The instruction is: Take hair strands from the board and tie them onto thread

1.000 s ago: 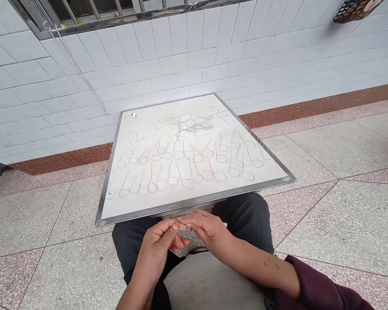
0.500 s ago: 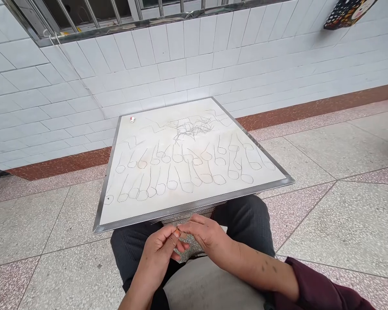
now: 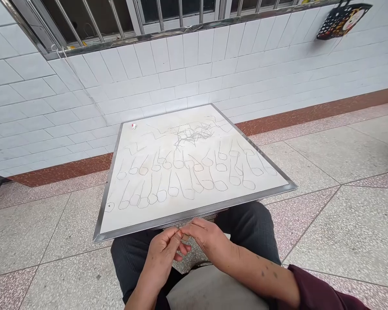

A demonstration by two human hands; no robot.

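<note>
My left hand (image 3: 161, 256) and my right hand (image 3: 210, 239) meet above my lap, just off the table's near edge. Both are closed, thumb and fingertips pinched together at almost the same spot. What they pinch is too small and too covered by the fingers to make out. In front of them, thin dark wire pieces bent into loops with long tails, such as one wire loop (image 3: 220, 185), lie in rough rows on the white tabletop (image 3: 142, 221). Behind the rows is a tangled heap of thin wire pieces (image 3: 194, 134), some with zigzag bends.
A metal rim (image 3: 197, 217) borders the table, which stands against a white tiled wall (image 3: 168, 86). A small red-and-white object (image 3: 134, 126) sits at its far left corner. My knees are under the near edge. A patterned bag (image 3: 341, 21) hangs at upper right, beyond the barred window.
The view has tipped up slightly, so the table and hands sit lower in the picture. My fingertips stay pinched together; the orange bit by the left thumb is now mostly covered.
</note>
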